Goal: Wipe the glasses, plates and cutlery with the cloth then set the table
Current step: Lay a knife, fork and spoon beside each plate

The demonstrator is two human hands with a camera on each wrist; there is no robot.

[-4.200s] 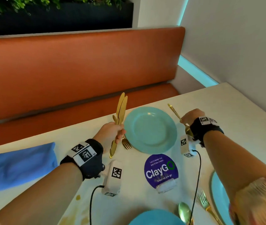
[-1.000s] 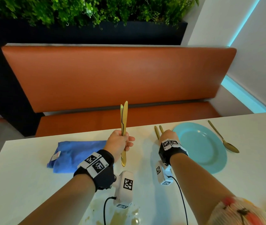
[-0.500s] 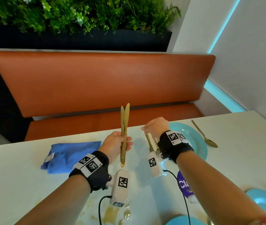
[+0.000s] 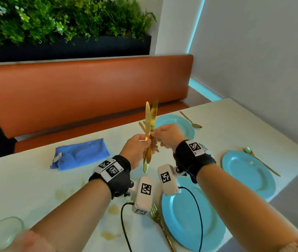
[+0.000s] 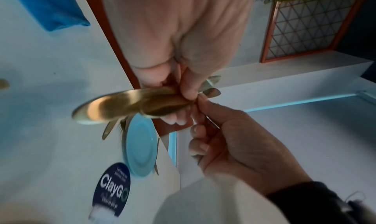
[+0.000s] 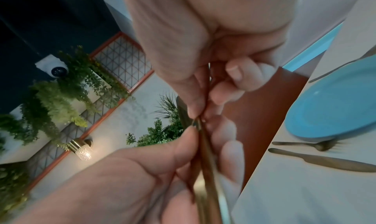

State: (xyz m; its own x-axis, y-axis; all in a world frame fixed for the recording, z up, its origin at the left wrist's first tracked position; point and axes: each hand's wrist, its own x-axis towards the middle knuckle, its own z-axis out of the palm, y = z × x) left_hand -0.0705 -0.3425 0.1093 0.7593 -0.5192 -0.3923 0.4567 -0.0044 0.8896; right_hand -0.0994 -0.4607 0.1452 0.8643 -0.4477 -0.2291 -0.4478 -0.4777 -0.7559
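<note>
Our right hand (image 4: pixel 164 135) has left the far plate (image 4: pixel 178 124) and now pinches one of two gold knives (image 4: pixel 148 122) gripped upright in our left hand (image 4: pixel 137 150) above the table (image 4: pixel 26 179), ready to separate for placing.

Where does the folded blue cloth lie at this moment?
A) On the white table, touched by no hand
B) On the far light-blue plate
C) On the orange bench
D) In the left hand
A: the folded blue cloth lies on the white table, while the left hand holds the gold knives.
</note>
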